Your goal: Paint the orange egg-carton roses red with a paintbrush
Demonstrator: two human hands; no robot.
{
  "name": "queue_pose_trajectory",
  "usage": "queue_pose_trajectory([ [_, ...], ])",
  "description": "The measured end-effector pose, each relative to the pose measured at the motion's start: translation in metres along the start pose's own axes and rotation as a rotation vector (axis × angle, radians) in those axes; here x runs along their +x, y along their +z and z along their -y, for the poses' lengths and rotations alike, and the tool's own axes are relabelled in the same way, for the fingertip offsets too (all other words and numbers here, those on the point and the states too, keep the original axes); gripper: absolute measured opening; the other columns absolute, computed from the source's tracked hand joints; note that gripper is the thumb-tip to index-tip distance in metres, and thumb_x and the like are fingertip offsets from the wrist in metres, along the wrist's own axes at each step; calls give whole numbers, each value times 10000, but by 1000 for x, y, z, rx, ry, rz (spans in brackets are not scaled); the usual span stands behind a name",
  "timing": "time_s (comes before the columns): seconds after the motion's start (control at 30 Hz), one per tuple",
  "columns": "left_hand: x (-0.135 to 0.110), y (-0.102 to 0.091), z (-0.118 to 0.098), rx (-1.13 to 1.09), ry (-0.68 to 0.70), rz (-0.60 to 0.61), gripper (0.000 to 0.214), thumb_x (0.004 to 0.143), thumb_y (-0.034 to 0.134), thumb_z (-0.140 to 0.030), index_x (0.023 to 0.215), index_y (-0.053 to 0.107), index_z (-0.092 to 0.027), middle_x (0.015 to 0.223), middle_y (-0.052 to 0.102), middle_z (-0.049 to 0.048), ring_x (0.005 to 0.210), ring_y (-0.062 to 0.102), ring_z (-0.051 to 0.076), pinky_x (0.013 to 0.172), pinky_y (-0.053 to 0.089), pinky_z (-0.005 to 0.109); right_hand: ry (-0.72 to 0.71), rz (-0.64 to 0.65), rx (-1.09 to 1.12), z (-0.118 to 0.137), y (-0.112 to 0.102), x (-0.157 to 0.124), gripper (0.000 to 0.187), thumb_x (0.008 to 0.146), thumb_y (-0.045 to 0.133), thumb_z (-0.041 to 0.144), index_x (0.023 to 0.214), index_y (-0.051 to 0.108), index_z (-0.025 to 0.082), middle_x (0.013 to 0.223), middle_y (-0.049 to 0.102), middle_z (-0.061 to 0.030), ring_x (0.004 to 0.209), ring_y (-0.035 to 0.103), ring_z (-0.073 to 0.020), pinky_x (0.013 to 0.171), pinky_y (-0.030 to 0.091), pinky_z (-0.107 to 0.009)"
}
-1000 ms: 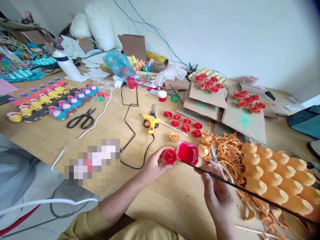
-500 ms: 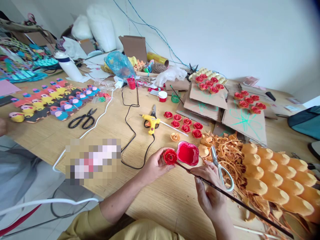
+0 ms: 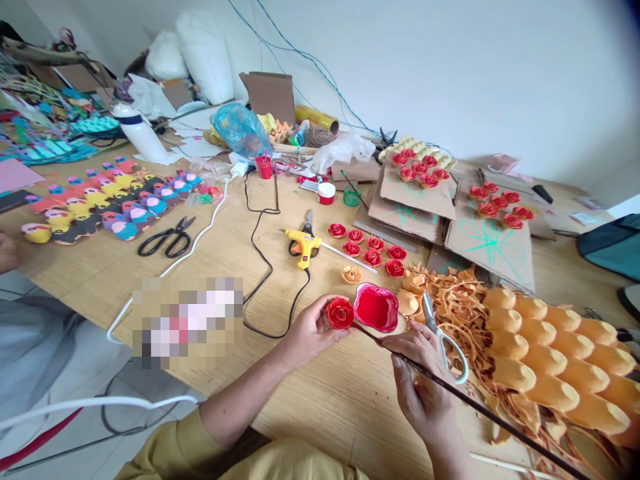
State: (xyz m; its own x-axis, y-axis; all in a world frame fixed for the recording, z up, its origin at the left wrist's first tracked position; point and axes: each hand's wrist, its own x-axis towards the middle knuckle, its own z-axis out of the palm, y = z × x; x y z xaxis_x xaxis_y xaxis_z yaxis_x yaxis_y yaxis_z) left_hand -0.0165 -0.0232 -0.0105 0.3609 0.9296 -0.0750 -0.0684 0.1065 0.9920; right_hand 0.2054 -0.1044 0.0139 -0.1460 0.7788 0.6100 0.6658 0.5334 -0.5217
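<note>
Within left hand (image 3: 313,328) sat a pinched red rose (image 3: 340,312); right hand (image 3: 423,367) gripped paintbrush (image 3: 480,403). Beyond left grip, seven roses (image 3: 373,258) looked painted, one orange rose (image 3: 351,275) unpainted.

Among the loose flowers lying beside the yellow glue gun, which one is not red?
The orange flower, closest of this group to the left hand. Its colour sets it apart: the other seven flowers there are red.
</note>
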Motion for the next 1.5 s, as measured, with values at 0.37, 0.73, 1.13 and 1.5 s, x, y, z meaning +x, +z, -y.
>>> queue_pose_trajectory([
  [0.37, 0, 1, 0, -25, -1, 5, 596, 767, 934, -408, 1247, 665, -179, 1227, 742, 98, 1161, 711, 264, 1041, 580, 356, 6, -21, -12, 3, 2, 0, 189, 1015, 554, 151, 1138, 644, 263, 931, 768, -16, 810, 732, -197, 1092, 492, -523],
  [0.73, -4, 5, 1, 120, 87, -41, 503, 804, 870, -279, 1247, 650, -189, 1192, 752, 83, 1098, 723, 241, 1007, 568, 322, 1, -139, -129, 2, 11, -3, 211, 993, 603, 153, 1159, 674, 263, 920, 804, -11, 734, 727, -187, 1021, 526, -493],
  [1.13, -4, 5, 4, 113, 88, -64, 500, 784, 866, -216, 1222, 626, -198, 1226, 732, 73, 1121, 721, 227, 1014, 577, 314, -106, -84, -99, 12, 13, 3, 242, 965, 617, 69, 1151, 673, 214, 925, 818, -23, 787, 761, -173, 1059, 453, -463],
  [1.5, -3, 5, 5, 159, 114, -112, 475, 804, 865, -284, 1210, 635, -197, 1197, 751, 74, 1082, 740, 223, 981, 589, 308, -168, -20, -72, 15, 11, 5, 336, 942, 626, 29, 1235, 672, 186, 908, 797, -18, 790, 746, -154, 1138, 428, -476],
])
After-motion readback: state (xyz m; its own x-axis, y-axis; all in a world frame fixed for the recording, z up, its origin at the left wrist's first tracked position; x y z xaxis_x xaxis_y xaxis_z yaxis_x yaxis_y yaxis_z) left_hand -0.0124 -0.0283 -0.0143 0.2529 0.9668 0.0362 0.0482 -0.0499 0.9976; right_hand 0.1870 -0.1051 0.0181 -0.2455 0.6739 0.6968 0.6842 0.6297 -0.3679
